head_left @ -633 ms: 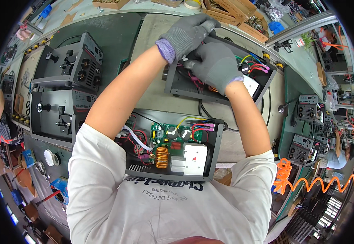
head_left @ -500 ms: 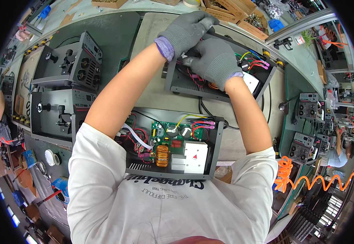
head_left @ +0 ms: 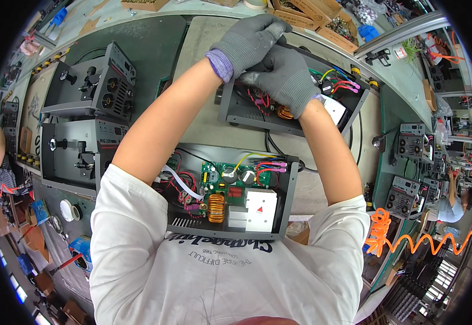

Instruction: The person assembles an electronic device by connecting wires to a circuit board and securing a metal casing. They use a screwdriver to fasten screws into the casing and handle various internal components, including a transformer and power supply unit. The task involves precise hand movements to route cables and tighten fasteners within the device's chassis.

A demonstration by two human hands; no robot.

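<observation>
Both my hands wear grey knit gloves and meet over the left end of an open welding machine casing (head_left: 236, 115) on the far part of the bench. My left hand (head_left: 253, 42) is closed with its fingers bent together at the casing's far left corner; what it grips is hidden. Just beneath it, my right hand (head_left: 283, 78) reaches over the open casing with curled fingers, their tips partly covered by the left hand. Inside the casing show a copper coil (head_left: 284, 112), red and yellow wires and a white plate (head_left: 334, 110).
Closest to me lies a second open casing (head_left: 230, 234) with a green circuit board (head_left: 210, 176). Two grey welding machines (head_left: 87, 86) stand at left. Boxes of small parts (head_left: 339, 32) sit at the far edge. An orange coiled hose (head_left: 379, 233) hangs at right; people work at both sides.
My right hand has shifted slightly, its fingers tucked a little further in beneath the left hand. My left hand stays almost where it was.
</observation>
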